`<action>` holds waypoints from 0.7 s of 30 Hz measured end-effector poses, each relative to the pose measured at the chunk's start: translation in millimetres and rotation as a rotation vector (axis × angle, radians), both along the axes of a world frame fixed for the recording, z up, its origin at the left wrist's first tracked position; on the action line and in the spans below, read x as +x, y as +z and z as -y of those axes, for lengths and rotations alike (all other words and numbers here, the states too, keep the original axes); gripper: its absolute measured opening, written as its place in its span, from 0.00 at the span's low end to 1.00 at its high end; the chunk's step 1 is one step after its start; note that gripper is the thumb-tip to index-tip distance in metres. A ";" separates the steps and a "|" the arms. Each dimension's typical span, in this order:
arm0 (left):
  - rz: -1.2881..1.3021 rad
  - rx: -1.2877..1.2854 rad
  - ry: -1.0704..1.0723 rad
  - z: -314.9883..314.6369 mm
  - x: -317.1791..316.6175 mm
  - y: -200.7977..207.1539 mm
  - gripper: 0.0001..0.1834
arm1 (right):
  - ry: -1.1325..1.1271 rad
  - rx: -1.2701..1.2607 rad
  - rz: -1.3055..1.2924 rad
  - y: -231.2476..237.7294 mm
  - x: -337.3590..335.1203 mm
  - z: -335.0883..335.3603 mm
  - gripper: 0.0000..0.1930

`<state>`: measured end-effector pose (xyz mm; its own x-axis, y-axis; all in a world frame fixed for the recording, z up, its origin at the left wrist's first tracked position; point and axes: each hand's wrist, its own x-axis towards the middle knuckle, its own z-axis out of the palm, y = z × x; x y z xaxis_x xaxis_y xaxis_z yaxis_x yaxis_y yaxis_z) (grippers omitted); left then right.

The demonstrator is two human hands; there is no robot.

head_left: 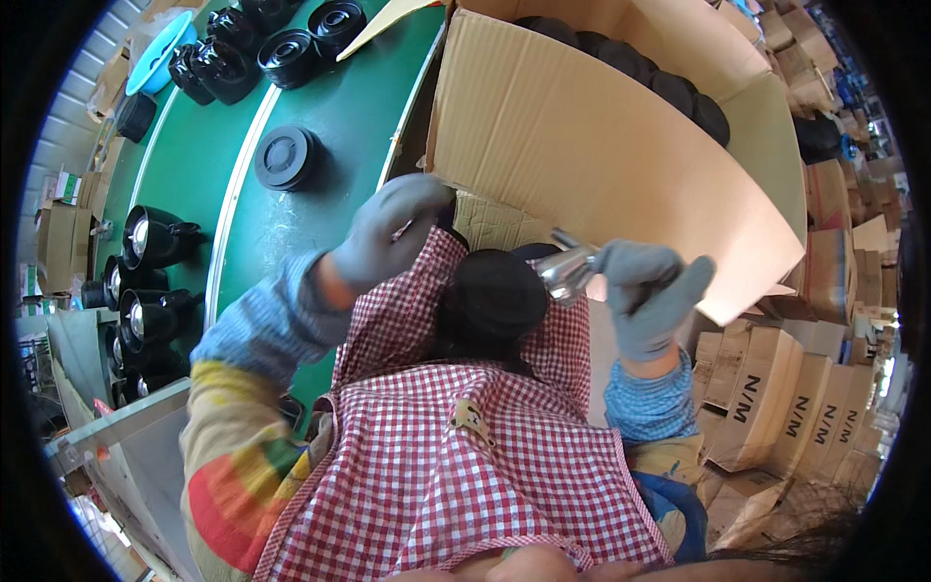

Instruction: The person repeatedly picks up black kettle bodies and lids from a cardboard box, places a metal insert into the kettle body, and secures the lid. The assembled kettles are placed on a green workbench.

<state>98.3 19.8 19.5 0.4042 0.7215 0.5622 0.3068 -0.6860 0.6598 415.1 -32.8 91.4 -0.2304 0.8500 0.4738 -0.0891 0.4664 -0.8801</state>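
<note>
A round black part (497, 296) rests in my lap on the red checked apron (456, 427). To its right, a shiny silver metal piece (567, 274) with a short dark prong is at the fingers of my gloved right hand (648, 296), which are curled on it; its exact kind is blurred. My gloved left hand (388, 233) is raised left of the black part, fingers curled. Something dark shows at its fingertips, partly hidden, and I cannot make out what it is.
On the green table (330, 204) at left lie a black round lid (284, 158) and several black jug-like bodies (150, 238). A large open cardboard box (582, 126) in front holds several round black parts (669, 92). Stacked cartons (752, 398) stand at right.
</note>
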 end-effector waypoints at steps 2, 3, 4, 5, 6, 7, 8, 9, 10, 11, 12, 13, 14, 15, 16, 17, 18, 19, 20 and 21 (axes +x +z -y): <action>-0.546 0.210 -0.323 48.4 -21.2 14.4 0.17 | -0.156 -0.135 -0.120 -0.2 10.2 11.1 0.42; -0.649 0.341 -0.418 80.0 -23.7 -3.8 0.19 | -0.215 -0.194 -0.126 -4.1 9.3 18.4 0.42; -0.774 0.483 -0.504 98.7 -22.6 -32.0 0.20 | -0.275 -0.248 -0.130 -13.3 13.8 24.5 0.41; -0.763 0.475 -0.523 100.3 -18.3 -45.7 0.19 | -0.340 -0.299 -0.134 -23.8 17.9 29.1 0.41; -0.765 0.457 -0.523 105.5 -12.2 -49.9 0.18 | -0.358 -0.299 -0.185 -31.8 16.1 26.5 0.40; -0.766 0.436 -0.512 109.5 -8.9 -56.0 0.17 | -0.355 -0.306 -0.156 -35.3 10.6 21.2 0.39; -0.785 0.468 -0.466 103.2 -7.8 -67.2 0.16 | -0.357 -0.312 -0.124 -37.8 5.6 15.6 0.39; -0.846 0.345 -0.409 92.2 -10.2 -54.8 0.14 | -0.367 -0.315 -0.091 -37.0 0.9 10.2 0.39; -0.903 0.219 -0.345 81.0 -16.7 -39.8 0.13 | -0.402 -0.394 -0.045 -34.7 0.9 10.8 0.38; -0.948 0.098 -0.281 71.3 -26.9 -22.5 0.12 | -0.342 -0.412 -0.023 -29.2 -1.8 12.7 0.37; -0.815 0.007 -0.210 71.2 -42.3 2.7 0.11 | -0.276 -0.427 -0.003 -21.9 -4.7 16.0 0.36; -0.661 -0.004 -0.186 72.1 -60.2 29.6 0.11 | -0.213 -0.444 0.025 -12.2 -7.2 18.8 0.34; -0.427 -0.035 -0.130 75.5 -83.8 35.2 0.11 | -0.064 -0.434 0.065 -3.5 -11.5 18.4 0.32; -0.189 -0.064 -0.075 82.1 -110.5 39.6 0.10 | 0.005 -0.385 0.117 3.9 -23.5 15.9 0.32; -0.016 -0.399 0.134 91.6 -134.5 57.1 0.11 | 0.061 -0.338 0.168 9.1 -39.0 15.3 0.31; 0.181 -0.603 0.289 98.5 -162.7 65.1 0.11 | 0.122 -0.289 0.215 11.2 -57.8 12.6 0.31; 0.437 -0.768 0.454 105.1 -190.8 73.2 0.12 | 0.242 -0.253 0.198 11.8 -81.0 8.5 0.28; 0.710 -0.794 0.559 103.1 -224.4 65.1 0.13 | 0.366 -0.215 0.179 8.8 -109.2 3.9 0.25; 0.594 -0.554 0.596 99.3 -260.8 45.3 0.13 | 0.394 0.100 0.220 -8.7 -144.4 -7.9 0.21; 0.804 -0.544 0.546 85.2 -272.1 43.8 0.14 | 0.392 0.409 0.273 -28.4 -179.7 -18.7 0.16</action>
<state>-173.7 -65.4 63.3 -0.3825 0.9211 0.0722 -0.1728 -0.1481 0.9738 235.4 -14.1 63.0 -0.6470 0.4402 0.6225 -0.1189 0.7482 -0.6527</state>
